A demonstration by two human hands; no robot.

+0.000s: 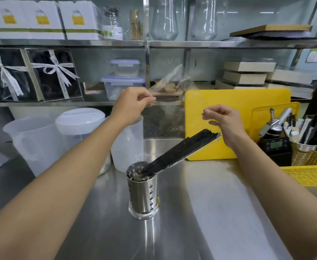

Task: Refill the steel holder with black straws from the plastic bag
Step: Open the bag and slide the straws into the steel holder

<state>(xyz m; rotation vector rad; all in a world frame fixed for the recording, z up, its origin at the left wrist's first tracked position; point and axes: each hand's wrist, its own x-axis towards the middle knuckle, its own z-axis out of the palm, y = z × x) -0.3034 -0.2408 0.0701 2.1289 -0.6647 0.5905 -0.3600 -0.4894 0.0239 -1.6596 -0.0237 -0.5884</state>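
On the steel surface [200,203] our steel holder [142,194] stood upright, the black straws [180,149] leaning from its mouth up and right toward our right hand [223,121], the nearer one. Both it and our left hand [133,104] hovered with fingers pinched, apparently on a clear plastic bag we could barely make out.

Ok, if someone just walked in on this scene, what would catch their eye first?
Probably the bundle of black straws leaning at a slant out of the steel holder, which stands mid-counter. Behind it, the bright yellow cutting board stands propped against the shelving. Both hands, left and right, hover above the straws with fingers pinched, touching neither straws nor holder.
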